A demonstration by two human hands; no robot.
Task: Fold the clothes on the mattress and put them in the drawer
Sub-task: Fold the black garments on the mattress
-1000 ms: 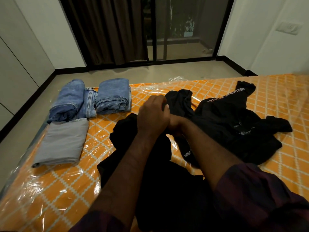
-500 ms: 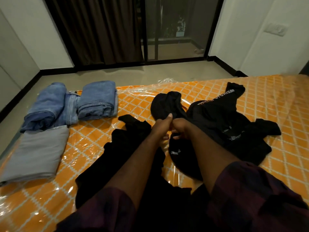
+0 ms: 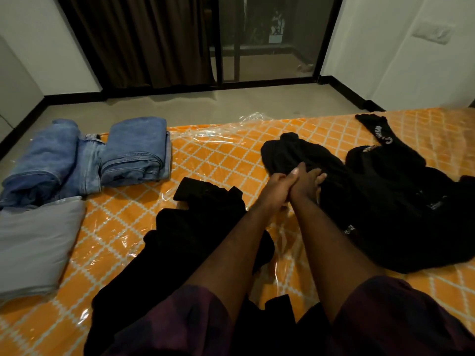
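Hands are seen pressed together at centre of the head view: the left hand (image 3: 276,187) and right hand (image 3: 307,185) pinch the black hoodie (image 3: 385,201), crumpled right on the mattress (image 3: 218,160). Folded jeans (image 3: 136,150) lie far left. Folding is judged begun; spreading flat is called for next.

Mattress (image 3: 221,160), orange with a white lattice pattern, under clear plastic wrap, set on the floor.
On it: folded blue jeans (image 3: 84,158) at the far left edge; a folded grey garment (image 3: 33,242) just in front of them, touching; a crumpled black garment (image 3: 190,232) at centre; a black sweatshirt with white lettering (image 3: 385,196) spread loosely on the right, unfolded.
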